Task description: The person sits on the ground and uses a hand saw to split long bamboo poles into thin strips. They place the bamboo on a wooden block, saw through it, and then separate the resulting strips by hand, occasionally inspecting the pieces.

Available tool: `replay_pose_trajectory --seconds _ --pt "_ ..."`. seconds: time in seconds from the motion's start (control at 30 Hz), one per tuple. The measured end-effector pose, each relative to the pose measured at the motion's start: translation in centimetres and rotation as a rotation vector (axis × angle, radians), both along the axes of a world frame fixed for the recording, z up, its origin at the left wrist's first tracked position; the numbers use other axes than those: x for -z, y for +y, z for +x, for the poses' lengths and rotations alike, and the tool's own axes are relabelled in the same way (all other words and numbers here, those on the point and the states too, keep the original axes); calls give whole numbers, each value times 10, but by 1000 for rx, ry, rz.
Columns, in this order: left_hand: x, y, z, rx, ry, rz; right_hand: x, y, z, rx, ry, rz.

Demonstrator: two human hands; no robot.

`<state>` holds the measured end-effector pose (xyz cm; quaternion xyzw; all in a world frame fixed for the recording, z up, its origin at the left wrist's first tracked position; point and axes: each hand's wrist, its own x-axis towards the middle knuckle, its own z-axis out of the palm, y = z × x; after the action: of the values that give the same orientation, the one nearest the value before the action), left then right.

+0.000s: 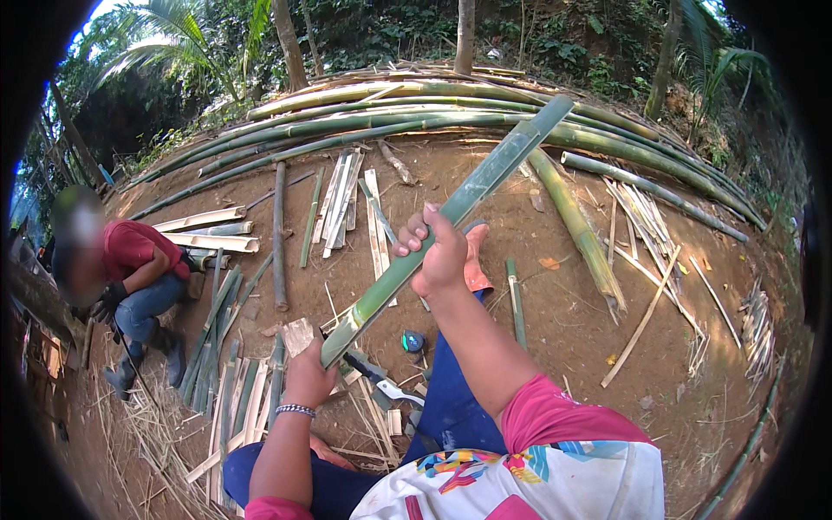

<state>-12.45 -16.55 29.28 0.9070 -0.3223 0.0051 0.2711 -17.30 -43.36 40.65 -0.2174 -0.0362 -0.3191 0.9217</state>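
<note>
A long green bamboo piece [386, 290] slants in front of me, its far end up to the right and its near end low to the left. My right hand [438, 250] is closed around its middle. At the near end, my left hand [308, 377] is closed on the bamboo; its fingertips are partly hidden. A pale, rough-faced wooden block [299, 336] shows right beside the left hand, and I cannot tell whether it is held. Below the bamboo lie a black-and-white-handled tool [386, 381] and a small black and teal tape measure [413, 341].
Long bamboo poles [390, 126] are stacked across the far side. Split strips [342, 204] lie ahead, more [243, 394] by my left leg. A thick bamboo length [576, 225] rests at right, near a bundle of thin sticks [758, 334]. A person [143, 269] crouches at left.
</note>
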Motion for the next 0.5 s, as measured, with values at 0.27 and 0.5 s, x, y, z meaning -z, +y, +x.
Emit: replay_pose_trajectory --seconds 0.27,0.5 --pt "-2 -1 -6 18 -5 -33 0 2 -2 -20 11 12" --pt "-4 -5 -9 25 89 24 1 2 -3 -2 23 -24"
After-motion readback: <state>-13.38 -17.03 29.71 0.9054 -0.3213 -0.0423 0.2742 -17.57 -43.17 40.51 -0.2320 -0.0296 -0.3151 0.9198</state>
